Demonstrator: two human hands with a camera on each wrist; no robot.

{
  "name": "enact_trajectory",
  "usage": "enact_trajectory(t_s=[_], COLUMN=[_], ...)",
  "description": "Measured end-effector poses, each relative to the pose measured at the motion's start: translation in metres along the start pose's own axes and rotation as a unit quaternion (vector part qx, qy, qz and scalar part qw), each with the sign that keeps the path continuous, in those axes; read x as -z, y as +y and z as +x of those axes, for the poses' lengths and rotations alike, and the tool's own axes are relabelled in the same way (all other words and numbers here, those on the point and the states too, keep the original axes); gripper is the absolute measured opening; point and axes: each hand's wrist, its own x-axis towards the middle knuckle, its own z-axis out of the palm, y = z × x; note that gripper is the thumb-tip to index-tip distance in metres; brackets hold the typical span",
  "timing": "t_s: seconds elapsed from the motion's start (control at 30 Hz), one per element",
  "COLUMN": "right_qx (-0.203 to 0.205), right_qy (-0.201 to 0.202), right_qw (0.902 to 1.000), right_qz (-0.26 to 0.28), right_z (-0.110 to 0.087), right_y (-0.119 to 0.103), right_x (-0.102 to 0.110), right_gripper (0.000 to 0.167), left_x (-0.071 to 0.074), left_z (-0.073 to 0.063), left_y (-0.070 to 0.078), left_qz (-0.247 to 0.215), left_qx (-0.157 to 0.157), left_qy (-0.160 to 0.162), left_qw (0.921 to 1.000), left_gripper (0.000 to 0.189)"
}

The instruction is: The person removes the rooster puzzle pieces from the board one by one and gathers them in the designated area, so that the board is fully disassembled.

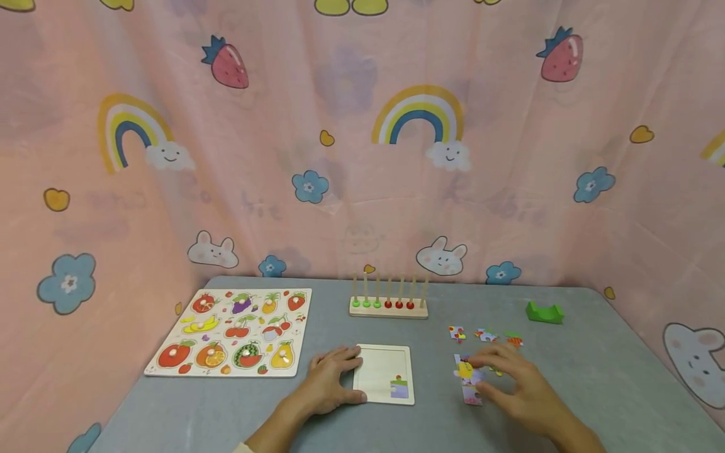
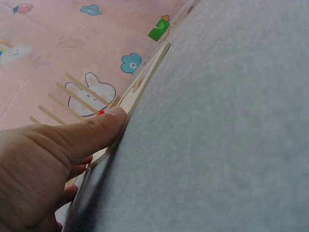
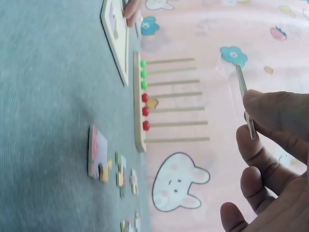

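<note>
My left hand (image 1: 330, 381) holds the left side of a square wooden puzzle tray (image 1: 374, 368), thumb at the near corner and fingertips by the far one. The left wrist view has the thumb (image 2: 99, 133) against the tray's edge. One purple-and-green jigsaw piece (image 1: 399, 389) lies in the tray's near right corner. Over the table to the right, my right hand (image 1: 523, 390) pinches a thin jigsaw piece (image 1: 467, 370) with a yellow figure on it. The right wrist view has this piece (image 3: 242, 84) edge-on, raised between thumb and fingers. Below it lies a pink-and-purple piece (image 1: 472, 396).
Several loose jigsaw pieces (image 1: 485, 335) lie beyond the right hand. A wooden bead counter (image 1: 388, 309) with upright rods stands at the back. A fruit puzzle board (image 1: 226, 333) lies left, and a green curved block (image 1: 545, 313) sits back right. A patterned curtain (image 1: 362, 157) hangs behind.
</note>
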Motion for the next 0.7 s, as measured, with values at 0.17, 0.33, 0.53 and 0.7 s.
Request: enact_trajectory(t_s=[0.17,0.33,0.53,0.7], right_qx=[-0.012,-0.015,-0.025,-0.054], right_qy=[0.007,0.010,0.006,0.000], right_qw=[0.9998,0.9995,0.9993,0.9977], right_qz=[-0.011,-0.024,-0.026,-0.041], right_z=[-0.006,-0.011,-0.017,-0.024], right_y=[0.005,0.009,0.014,0.018], right_x=[0.006,0.012,0.019,0.024], right_gripper=[0.051,0.052,0.050,0.046], left_x=[-0.001,-0.001,0.000,0.000], left_z=[0.000,0.000,0.000,0.000], left_y=[-0.001,-0.001,-0.001,0.000], left_qz=[0.002,0.001,0.007,0.008], left_qx=[0.000,0.002,0.000,0.000], left_qy=[0.002,0.001,0.001,-0.001], left_qw=[1.0000,1.0000,1.0000,1.0000], left_gripper=[0.068,0.068,0.068,0.068])
